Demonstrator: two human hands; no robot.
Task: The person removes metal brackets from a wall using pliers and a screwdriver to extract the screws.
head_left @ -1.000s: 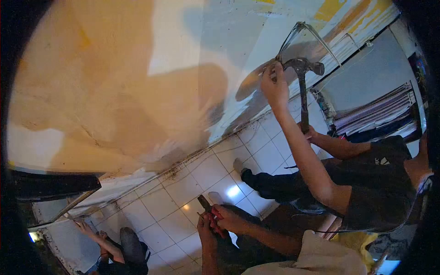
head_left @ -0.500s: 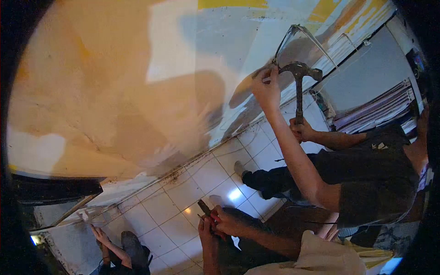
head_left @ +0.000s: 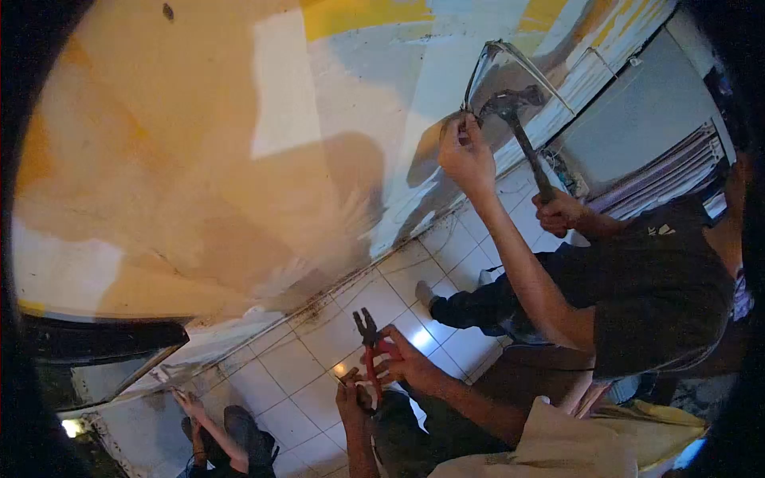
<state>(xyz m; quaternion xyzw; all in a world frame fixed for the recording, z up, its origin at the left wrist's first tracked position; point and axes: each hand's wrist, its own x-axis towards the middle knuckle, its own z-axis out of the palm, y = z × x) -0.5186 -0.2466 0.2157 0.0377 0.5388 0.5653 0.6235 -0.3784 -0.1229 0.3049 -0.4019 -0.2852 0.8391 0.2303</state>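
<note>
At the bottom centre, my right hand (head_left: 402,362) grips pliers (head_left: 371,341) by their red handles, the dark jaws pointing up and slightly parted. My left hand (head_left: 351,398) is just left of the handles, its fingers pinched together round something thin and small that I cannot make out. Below both hands is dark clothing (head_left: 422,418) over bent legs. Beige cloth (head_left: 542,450) lies at the lower right.
At right, a co-worker in a dark shirt (head_left: 661,279) holds a hammer (head_left: 526,143) beside a bent metal frame (head_left: 506,48) at the painted wall (head_left: 207,199). Another person's hand (head_left: 191,406) shows lower left. Tiled floor (head_left: 315,402) lies between; a grey panel (head_left: 637,119) stands upper right.
The pliers have turned more upright, away from my left hand, and their jaws have parted. The co-worker's hammer has tilted, its head nearer the metal frame. The view has shifted slightly.
</note>
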